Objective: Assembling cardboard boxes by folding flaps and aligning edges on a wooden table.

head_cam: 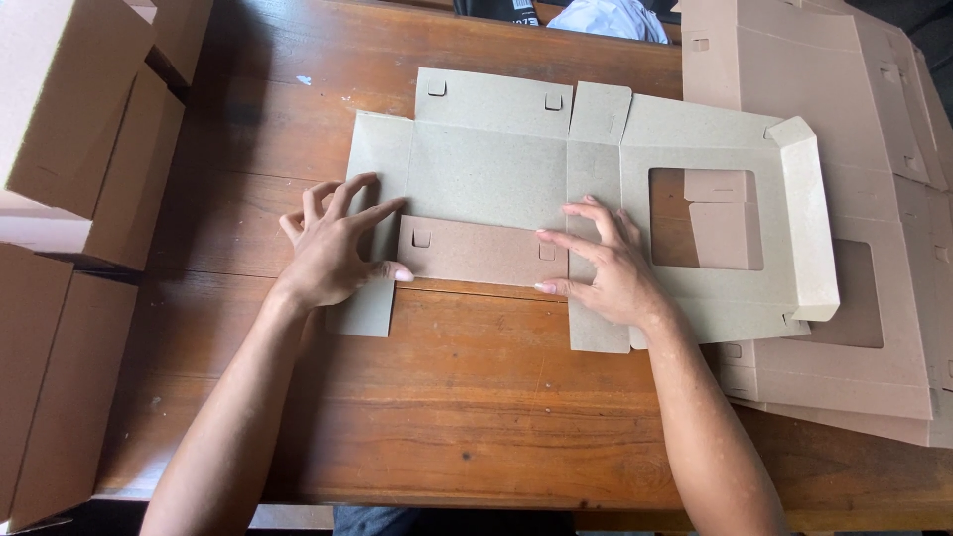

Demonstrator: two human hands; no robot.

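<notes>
Cardboard lay flat on the wooden table: a grey-brown box blank with a window cut-out towards its right end. Its near flap had been folded over so the brown side faced up. The left hand pressed the flap's left end, fingers spread and flat, pinching nothing. The right hand pressed the right end the same way, fingertips on the crease. The flap ran between the two hands, touching both. A sharp fold seemingly called for even pressure along the whole crease, with the slots kept aligned. More blanks lay stacked at the right; folded boxes stood at the left.
</notes>
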